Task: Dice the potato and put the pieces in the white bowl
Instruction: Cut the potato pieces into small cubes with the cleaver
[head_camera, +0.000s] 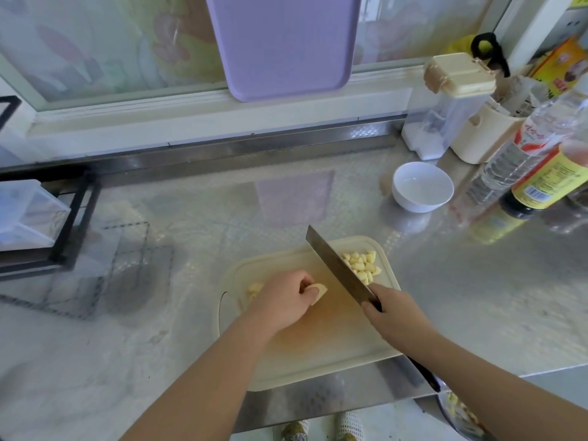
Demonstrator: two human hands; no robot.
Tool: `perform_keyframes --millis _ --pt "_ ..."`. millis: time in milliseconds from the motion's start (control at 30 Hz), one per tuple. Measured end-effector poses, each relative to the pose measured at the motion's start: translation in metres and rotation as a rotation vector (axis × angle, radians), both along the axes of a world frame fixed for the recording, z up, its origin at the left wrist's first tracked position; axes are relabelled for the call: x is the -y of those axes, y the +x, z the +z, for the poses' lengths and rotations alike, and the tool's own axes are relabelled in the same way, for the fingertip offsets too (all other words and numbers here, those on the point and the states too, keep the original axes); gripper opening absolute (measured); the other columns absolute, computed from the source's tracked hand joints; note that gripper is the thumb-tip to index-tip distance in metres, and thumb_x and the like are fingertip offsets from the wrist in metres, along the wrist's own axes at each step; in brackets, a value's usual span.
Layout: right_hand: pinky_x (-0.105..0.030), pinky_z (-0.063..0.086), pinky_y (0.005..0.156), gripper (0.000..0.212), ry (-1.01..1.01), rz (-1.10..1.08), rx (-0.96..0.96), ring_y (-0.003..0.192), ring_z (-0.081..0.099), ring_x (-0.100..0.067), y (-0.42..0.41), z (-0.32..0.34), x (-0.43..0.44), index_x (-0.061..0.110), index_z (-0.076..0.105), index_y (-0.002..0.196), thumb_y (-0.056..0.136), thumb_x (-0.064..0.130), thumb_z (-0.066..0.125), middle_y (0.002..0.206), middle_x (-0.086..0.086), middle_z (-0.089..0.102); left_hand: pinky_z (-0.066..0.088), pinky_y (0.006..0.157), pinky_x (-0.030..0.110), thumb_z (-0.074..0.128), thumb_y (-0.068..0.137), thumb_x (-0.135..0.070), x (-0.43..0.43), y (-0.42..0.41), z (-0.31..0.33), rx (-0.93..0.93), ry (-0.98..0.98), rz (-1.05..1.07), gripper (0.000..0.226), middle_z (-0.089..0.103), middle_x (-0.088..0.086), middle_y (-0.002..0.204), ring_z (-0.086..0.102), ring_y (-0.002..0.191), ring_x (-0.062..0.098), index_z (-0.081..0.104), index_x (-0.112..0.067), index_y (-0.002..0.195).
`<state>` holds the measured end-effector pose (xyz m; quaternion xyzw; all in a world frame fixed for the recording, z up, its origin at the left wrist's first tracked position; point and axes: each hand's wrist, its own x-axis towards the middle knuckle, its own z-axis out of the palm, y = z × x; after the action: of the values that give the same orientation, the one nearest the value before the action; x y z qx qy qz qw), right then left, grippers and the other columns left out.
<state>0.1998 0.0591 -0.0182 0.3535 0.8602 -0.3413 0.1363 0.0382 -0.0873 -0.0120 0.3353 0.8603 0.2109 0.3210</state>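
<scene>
the left hand (283, 297) curls its fingers over a potato piece (320, 290), pinning it to the cutting board (318, 361). the right hand (393, 313) is wrapped round the handle of a cleaver (334, 265), whose blade slants just beside the held piece, on its right. whether the edge touches the board i cannot tell.

a pile of diced potato (361, 265) lies on the far side of the blade from the left hand, toward the board's far right corner. another uncut chunk (254, 288) peeks out on the left hand's outer side. the dicing looks partly done. nothing sits yet in the white bowl (421, 186), which stands on the counter (191, 218) well beyond the right hand, off the board.

the next move, i judge, is to bring the blade down through the held piece, with the fingertips tucked back from the edge.

the board's near edge sits close to the counter's front lip, so hard chopping could nudge it outward. open steel lies between the pile and the bowl, and bottles (521, 167) crowd just right of the bowl.
</scene>
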Motion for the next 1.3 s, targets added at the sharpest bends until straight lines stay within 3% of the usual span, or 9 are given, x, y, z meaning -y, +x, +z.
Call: perform_keyframes --millis 167,267,367,467,700,800,1033,1300 --pt "-0.042 0.054 0.069 0.019 -0.006 0.002 -0.04 0.068 0.06 -0.02 0.001 0.003 0.007 0.023 0.055 0.084 0.099 0.031 0.048 0.073 -0.001 0.061 0.047 0.094 0.028 0.054 0.097 -0.037 -0.002 0.002 -0.01 0.006 0.01 0.059 0.036 0.062 -0.004 0.124 0.06 0.107 0.013 0.06 -0.023 0.129" --pt "-0.041 0.053 0.069 0.017 -0.002 0.029 -0.038 0.068 0.059 -0.018 -0.001 0.003 0.014 0.023 0.056 0.086 0.098 0.032 0.047 0.072 0.001 0.06 0.049 0.087 0.028 0.069 0.086 -0.041 0.002 0.008 -0.016 -0.023 0.028 0.062 0.05 0.053 -0.008 0.117 0.057 0.093 0.008 0.055 -0.026 0.131" --pt "-0.038 0.052 0.066 0.015 0.02 0.023 -0.023 0.067 0.059 -0.016 -0.003 0.0 0.02 0.024 0.054 0.087 0.097 0.032 0.047 0.071 0.004 0.059 0.052 0.084 0.03 0.07 0.086 -0.034 0.002 0.015 -0.019 -0.099 0.055 0.101 0.045 0.054 -0.009 0.11 0.056 0.087 0.006 0.057 -0.027 0.129" --pt "-0.037 0.052 0.064 0.014 0.038 0.015 -0.009 0.067 0.06 -0.016 -0.004 -0.001 0.021 0.024 0.053 0.088 0.097 0.031 0.046 0.073 0.004 0.06 0.046 0.078 0.02 0.069 0.087 -0.033 0.0 0.02 -0.019 -0.133 0.098 0.176 0.039 0.06 -0.009 0.105 0.057 0.087 0.007 0.059 -0.025 0.123" --pt "-0.035 0.052 0.063 0.014 0.072 0.045 -0.026 0.067 0.058 -0.014 -0.003 0.002 0.021 0.027 0.052 0.092 0.101 0.034 0.043 0.073 0.006 0.058 0.039 0.061 0.01 0.075 0.084 -0.031 -0.005 0.026 -0.023 0.006 0.168 0.359 0.03 0.064 -0.013 0.09 0.059 0.078 -0.001 0.065 -0.021 0.111" --pt "-0.033 0.045 0.059 0.019 0.113 0.08 -0.06 0.066 0.056 -0.015 -0.001 0.009 0.021 0.026 0.05 0.094 0.104 0.036 0.038 0.073 0.007 0.055 0.039 0.063 0.009 0.077 0.082 -0.031 -0.005 0.027 -0.026 0.023 0.187 0.412 0.03 0.065 -0.013 0.087 0.06 0.079 -0.002 0.068 -0.02 0.108" --pt "-0.041 0.055 0.074 0.027 0.215 0.237 -0.012 0.079 0.062 -0.019 0.002 0.019 0.028 0.029 0.049 0.121 0.106 0.035 0.028 0.079 0.012 0.053 0.043 0.071 0.018 0.079 0.08 -0.031 -0.006 0.032 -0.026 0.005 0.206 0.454 0.027 0.068 -0.009 0.088 0.063 0.082 0.007 0.067 -0.019 0.101" --pt "-0.039 0.054 0.077 0.03 0.245 0.3 0.049 0.09 0.064 -0.023 0.001 0.022 0.031 0.03 0.046 0.131 0.107 0.032 0.028 0.089 0.011 0.051 0.045 0.071 0.019 0.079 0.078 -0.029 -0.007 0.034 -0.027 0.027 0.229 0.478 0.023 0.069 -0.01 0.084 0.065 0.081 0.009 0.067 -0.02 0.096"
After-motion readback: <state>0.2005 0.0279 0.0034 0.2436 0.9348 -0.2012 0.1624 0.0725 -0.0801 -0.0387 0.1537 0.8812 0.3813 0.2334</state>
